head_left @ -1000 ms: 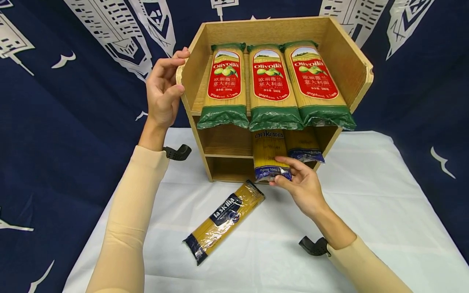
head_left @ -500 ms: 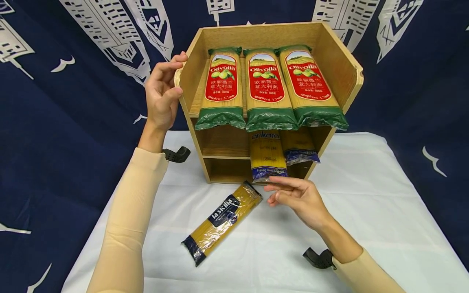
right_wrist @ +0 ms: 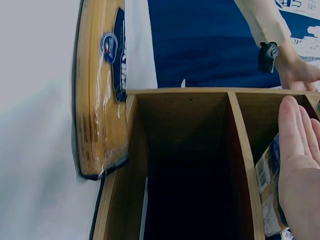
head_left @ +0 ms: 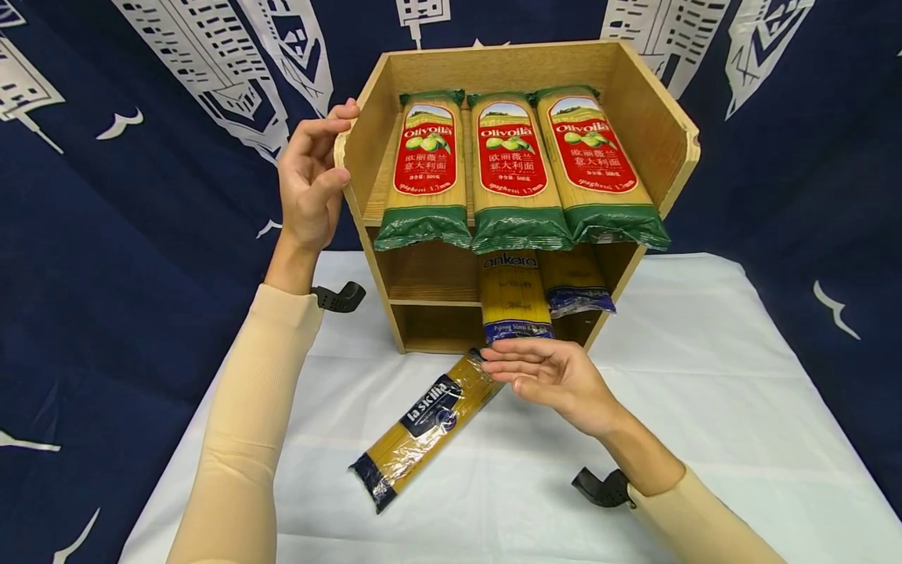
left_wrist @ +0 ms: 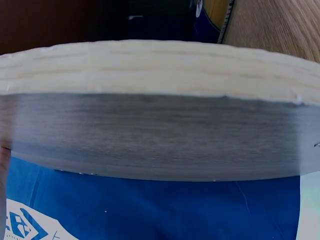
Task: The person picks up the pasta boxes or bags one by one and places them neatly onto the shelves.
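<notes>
My left hand (head_left: 310,184) grips the front edge of the left side panel of a wooden shelf (head_left: 357,180), thumb in front and fingers behind. In the left wrist view the panel's pale edge (left_wrist: 160,70) fills the middle. My right hand (head_left: 557,384) has straight fingers, held at the lower end of a yellow ankara spaghetti pack (head_left: 517,290) on the middle level; whether it touches the pack, I cannot tell. A second blue-ended pack (head_left: 579,286) lies to its right. Below the right fingers is the end of a la sicilia spaghetti pack (head_left: 430,427), lying slantwise on the table.
Three Olivoilà spaghetti packs (head_left: 512,157) lie side by side on the top level, their green ends overhanging its front. A white cloth (head_left: 493,501) covers the table. Behind the shelf hangs a dark blue patterned curtain (head_left: 176,196).
My right hand let go of the ankara pack's lower end, dropped down, then shifted left with its fingers straightened. My left hand keeps its grip on the shelf. The view shifted slightly.
</notes>
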Motion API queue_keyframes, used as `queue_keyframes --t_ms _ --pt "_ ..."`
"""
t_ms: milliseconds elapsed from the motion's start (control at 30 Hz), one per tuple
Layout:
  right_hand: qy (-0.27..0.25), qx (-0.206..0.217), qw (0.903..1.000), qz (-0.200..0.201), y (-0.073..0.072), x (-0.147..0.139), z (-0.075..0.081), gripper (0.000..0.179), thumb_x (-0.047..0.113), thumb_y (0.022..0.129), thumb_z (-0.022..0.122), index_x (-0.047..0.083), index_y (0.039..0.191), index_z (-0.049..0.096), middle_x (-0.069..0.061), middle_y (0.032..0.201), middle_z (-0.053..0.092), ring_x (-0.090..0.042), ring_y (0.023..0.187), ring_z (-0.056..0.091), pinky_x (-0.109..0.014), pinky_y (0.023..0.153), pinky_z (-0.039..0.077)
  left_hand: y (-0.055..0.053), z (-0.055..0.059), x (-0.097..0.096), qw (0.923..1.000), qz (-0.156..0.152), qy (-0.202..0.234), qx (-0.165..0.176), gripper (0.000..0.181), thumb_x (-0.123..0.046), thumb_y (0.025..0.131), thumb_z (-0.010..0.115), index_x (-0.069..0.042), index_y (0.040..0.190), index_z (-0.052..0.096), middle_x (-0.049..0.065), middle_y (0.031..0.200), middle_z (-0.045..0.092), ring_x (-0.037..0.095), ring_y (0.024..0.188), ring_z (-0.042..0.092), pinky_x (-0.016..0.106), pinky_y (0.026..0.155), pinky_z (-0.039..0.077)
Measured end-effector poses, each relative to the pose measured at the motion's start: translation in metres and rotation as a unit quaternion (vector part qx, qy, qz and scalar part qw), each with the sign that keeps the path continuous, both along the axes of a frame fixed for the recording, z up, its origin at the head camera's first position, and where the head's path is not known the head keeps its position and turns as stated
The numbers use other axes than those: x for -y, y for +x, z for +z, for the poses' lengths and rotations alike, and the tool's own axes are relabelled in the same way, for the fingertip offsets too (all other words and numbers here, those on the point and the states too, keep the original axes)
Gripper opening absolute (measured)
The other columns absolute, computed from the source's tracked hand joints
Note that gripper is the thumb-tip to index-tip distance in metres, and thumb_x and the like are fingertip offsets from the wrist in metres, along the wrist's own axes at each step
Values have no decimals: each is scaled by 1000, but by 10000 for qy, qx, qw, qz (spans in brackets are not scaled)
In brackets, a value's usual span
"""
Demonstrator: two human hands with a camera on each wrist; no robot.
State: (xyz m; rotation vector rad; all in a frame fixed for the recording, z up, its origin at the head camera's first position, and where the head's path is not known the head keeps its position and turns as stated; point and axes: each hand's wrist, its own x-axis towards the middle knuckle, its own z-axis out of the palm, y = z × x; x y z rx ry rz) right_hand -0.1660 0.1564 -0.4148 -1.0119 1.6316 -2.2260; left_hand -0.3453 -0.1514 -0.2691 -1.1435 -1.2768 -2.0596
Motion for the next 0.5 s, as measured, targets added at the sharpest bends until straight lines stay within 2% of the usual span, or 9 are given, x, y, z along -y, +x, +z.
queue_keyframes --t_ms 200,500 --pt "30 -45 9999 -106 -9 1 4 50 -12 92 62 -22 138 44 -31 137 56 -37 129 57 -48 106 46 0 1 -1 10000 -35 38 11 47 -15 67 75 3 109 65 19 126 64 37 139 44 45 121 29" --pt "80 -115 9997 -187 -25 0 3 50 -10 93 63 -21 138 44 -32 136 57 -40 127 58 -49 106 46 0 0 0 10000 -6 39 75 47 -16 66 75 3 109 66 19 126 64 36 140 44 45 121 29"
